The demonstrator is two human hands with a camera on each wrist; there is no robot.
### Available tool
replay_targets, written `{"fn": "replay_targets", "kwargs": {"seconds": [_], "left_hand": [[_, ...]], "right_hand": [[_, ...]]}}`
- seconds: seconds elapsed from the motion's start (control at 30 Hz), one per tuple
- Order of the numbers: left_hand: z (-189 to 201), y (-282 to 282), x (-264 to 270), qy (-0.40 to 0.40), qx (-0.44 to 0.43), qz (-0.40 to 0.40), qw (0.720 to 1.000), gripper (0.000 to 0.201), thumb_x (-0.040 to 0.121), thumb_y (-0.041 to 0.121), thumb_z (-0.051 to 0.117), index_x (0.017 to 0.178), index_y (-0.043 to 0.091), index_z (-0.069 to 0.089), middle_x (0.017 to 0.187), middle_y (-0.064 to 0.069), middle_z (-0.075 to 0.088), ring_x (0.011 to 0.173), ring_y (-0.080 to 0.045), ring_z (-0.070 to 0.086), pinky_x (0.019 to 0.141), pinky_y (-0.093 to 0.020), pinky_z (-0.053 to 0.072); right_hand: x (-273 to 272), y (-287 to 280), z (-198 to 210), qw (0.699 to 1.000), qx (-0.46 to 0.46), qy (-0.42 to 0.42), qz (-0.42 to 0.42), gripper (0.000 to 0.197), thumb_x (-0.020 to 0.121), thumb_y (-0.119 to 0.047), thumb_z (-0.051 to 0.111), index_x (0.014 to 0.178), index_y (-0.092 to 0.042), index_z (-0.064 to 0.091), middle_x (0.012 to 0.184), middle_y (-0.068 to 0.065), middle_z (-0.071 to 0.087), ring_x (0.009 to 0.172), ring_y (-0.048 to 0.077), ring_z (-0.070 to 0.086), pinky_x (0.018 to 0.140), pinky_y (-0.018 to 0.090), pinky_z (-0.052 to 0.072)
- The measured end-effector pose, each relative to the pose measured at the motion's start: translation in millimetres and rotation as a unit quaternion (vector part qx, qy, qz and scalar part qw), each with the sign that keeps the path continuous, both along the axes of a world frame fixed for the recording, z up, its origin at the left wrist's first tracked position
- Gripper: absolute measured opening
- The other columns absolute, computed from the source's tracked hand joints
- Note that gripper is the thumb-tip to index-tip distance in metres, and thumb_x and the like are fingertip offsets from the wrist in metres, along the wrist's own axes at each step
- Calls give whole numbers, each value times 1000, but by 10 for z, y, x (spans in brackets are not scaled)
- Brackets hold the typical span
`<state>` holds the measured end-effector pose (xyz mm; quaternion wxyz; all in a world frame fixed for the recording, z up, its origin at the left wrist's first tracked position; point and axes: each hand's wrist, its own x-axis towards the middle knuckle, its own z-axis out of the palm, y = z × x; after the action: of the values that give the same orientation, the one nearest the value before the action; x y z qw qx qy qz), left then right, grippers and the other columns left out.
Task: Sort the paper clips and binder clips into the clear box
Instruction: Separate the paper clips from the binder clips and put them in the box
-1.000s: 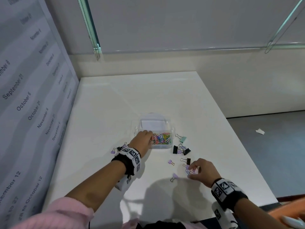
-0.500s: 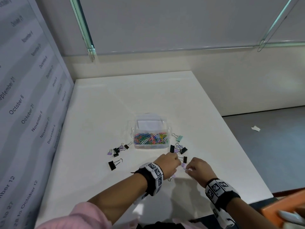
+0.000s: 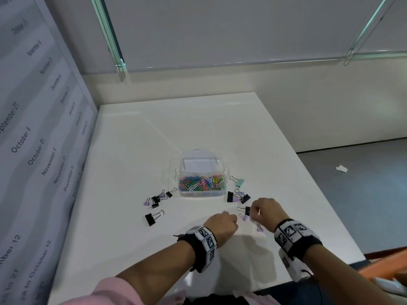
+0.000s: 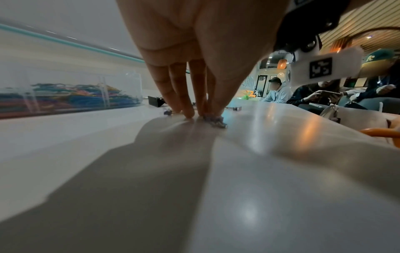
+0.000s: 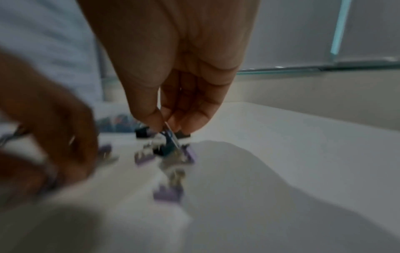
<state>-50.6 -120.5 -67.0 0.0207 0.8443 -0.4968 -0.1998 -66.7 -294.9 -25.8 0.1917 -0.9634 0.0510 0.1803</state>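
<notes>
The clear box (image 3: pixel 182 172) stands mid-table, its near compartment full of coloured paper clips (image 3: pixel 201 183). My left hand (image 3: pixel 229 219) is fingers-down on the table in front of the box. In the left wrist view its thumb and fingers (image 4: pixel 188 113) pinch a small purple binder clip (image 4: pixel 214 120) lying on the surface. My right hand (image 3: pixel 253 213) is just to the right of it. In the blurred right wrist view it pinches the wire handle of a small purple binder clip (image 5: pixel 188 154). Another purple clip (image 5: pixel 168 195) lies below it on the table.
Loose binder clips lie in a cluster left of the box (image 3: pixel 157 199), with a larger black one (image 3: pixel 150 218) nearer me. More clips lie right of the box (image 3: pixel 239 195), including a teal one (image 3: pixel 239 182). A printed panel (image 3: pixel 39 150) walls the table's left side. The table's right edge (image 3: pixel 330 208) drops to the floor.
My left hand came back from the box to the table front beside my right hand and closed on a purple clip. My right hand shifted slightly away from me.
</notes>
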Motion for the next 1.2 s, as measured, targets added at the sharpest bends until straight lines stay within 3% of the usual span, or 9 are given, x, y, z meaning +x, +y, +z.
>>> {"fn": "replay_targets", "kwargs": {"seconds": [0.1, 0.27, 0.43, 0.5, 0.63, 0.7, 0.87, 1.03, 1.2], "left_hand": [[-22, 18, 36, 31, 12, 57, 998, 16, 85, -2, 55, 98, -10, 62, 113, -24, 53, 109, -42, 52, 93, -53, 47], [-44, 5, 54, 99, 32, 105, 989, 19, 81, -2, 60, 98, -12, 61, 119, -29, 51, 110, -42, 53, 92, -51, 46], [-146, 100, -23, 67, -4, 102, 993, 27, 92, 0, 44, 107, -20, 55, 116, -35, 51, 103, -47, 54, 87, -51, 45], [-147, 146, -49, 55, -13, 107, 993, 30, 94, 4, 42, 111, -18, 55, 115, -33, 51, 103, -45, 53, 82, -49, 44], [-69, 247, -10, 48, -6, 119, 992, 26, 93, 6, 45, 106, -8, 62, 118, -25, 50, 106, -40, 51, 83, -46, 46], [-50, 298, 27, 43, 0, 139, 989, 23, 88, -2, 43, 104, -9, 59, 116, -25, 50, 105, -40, 52, 83, -46, 45], [-75, 381, 122, 44, -4, 169, 985, 25, 88, -1, 46, 109, 0, 60, 114, -21, 52, 102, -39, 55, 84, -45, 45], [-42, 365, 128, 49, -4, 173, 984, 21, 86, -4, 46, 102, -3, 59, 110, -22, 52, 98, -38, 55, 81, -45, 45], [-19, 354, 39, 20, 28, 189, 981, 29, 77, -14, 46, 104, -5, 52, 111, -23, 47, 99, -38, 51, 73, -44, 44]], "right_hand": [[152, -10, 126, 997, 56, -18, -44, 25, 79, -14, 58, 59, -28, 55, 67, -6, 58, 69, 13, 53, 54, 8, 32], [449, 150, 256, 990, 109, -63, -69, 9, 80, -16, 65, 72, -20, 68, 57, -12, 55, 62, 8, 51, 60, 16, 38], [787, 491, 302, 975, 190, -92, -76, 11, 80, -20, 68, 84, -12, 73, 77, 2, 67, 64, 10, 57, 71, 28, 52], [867, 554, 289, 972, 199, -101, -79, 13, 84, -18, 63, 91, -12, 72, 85, 4, 68, 62, 11, 56, 71, 26, 50], [908, 424, 148, 979, 137, -116, -96, 20, 85, -9, 54, 99, -11, 68, 106, 8, 68, 88, 21, 59, 82, 23, 40], [840, 286, 52, 986, 90, -87, -113, 20, 80, -5, 55, 96, -11, 65, 103, 12, 62, 93, 26, 58, 77, 23, 39], [524, 69, -187, 989, 50, -19, -139, 27, 70, -14, 68, 95, -13, 57, 94, 5, 46, 80, 20, 49, 71, 26, 37], [354, 55, -310, 982, 90, -43, -162, 18, 72, -12, 65, 88, -16, 58, 87, 5, 54, 77, 20, 51, 68, 24, 36], [303, 12, -285, 980, 116, -49, -153, 27, 65, -1, 66, 79, -22, 56, 69, 1, 50, 64, 18, 49, 51, 19, 34]]}}
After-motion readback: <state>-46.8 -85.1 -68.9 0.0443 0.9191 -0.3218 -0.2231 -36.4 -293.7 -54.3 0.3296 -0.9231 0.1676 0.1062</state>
